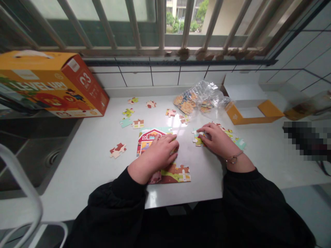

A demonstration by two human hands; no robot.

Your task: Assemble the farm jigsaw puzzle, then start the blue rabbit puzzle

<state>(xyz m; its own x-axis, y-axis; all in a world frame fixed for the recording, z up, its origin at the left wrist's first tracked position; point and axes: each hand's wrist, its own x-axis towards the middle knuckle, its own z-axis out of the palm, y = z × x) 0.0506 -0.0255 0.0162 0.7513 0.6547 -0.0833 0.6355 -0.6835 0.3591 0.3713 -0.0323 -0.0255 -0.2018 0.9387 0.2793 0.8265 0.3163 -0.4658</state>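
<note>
A partly joined jigsaw puzzle [152,132] showing a red barn lies on the white counter in front of me. My left hand [160,151] rests over its middle, fingers slightly bent and lying on the pieces, covering part of the picture. To the right, the fingers of my right hand [216,137] pinch a green and light-blue puzzle piece [198,139] at the counter surface. Several more pieces lie partly hidden behind that hand, among them a light-blue piece [241,143]. A brown-spotted piece [118,150] sits apart on the left.
Loose pieces, such as a fence piece [138,124], are scattered beyond the puzzle. Behind them lie a clear plastic bag [207,91] of pieces and an open yellow box [254,119]. An orange carton [51,86] stands at left by the dark sink [20,148]. A barred window is behind.
</note>
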